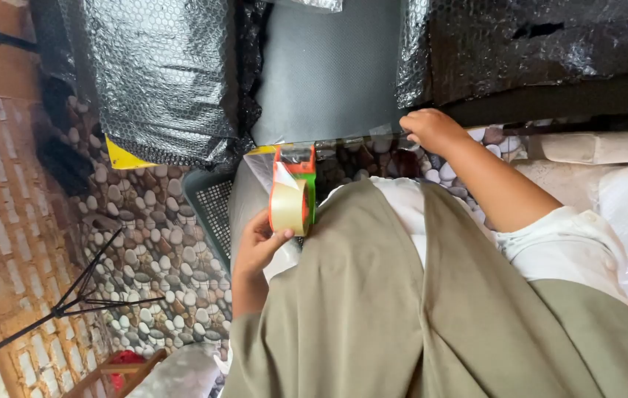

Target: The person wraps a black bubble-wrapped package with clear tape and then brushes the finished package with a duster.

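Gripping a tape dispenser (293, 193), the person's left hand (257, 243) curls around its handle, thumb and fingers closed on it, with the dispenser's orange and green head pointing toward a dark grey flat package (329, 70). The head sits right at the near edge of that package, where a strip of clear shiny tape (351, 141) runs along the edge; the dispenser seems held this way so its cutting end meets the seam.

The right hand (432, 129) rests on the same near edge of the grey package, farther along from the dispenser. Its fingers are bent and pressed down onto the edge, apparently pinning the wrap or the tape flat while the other hand works. Whether it pinches anything between the fingertips cannot be told.

The dispenser carries a roll of pale tan, translucent tape, round and fairly full, set in a frame that is orange at the top and green along one side.

On both sides of the grey package lie bundles wrapped in black bubble wrap (159, 74); a yellow corner (124, 157) peeks from under one of them. Below the package, a pebble-patterned floor (152, 243) shows, with a dark mesh basket (214, 210) just beside the dispenser. The person wears an olive garment (402, 309) over white sleeves.
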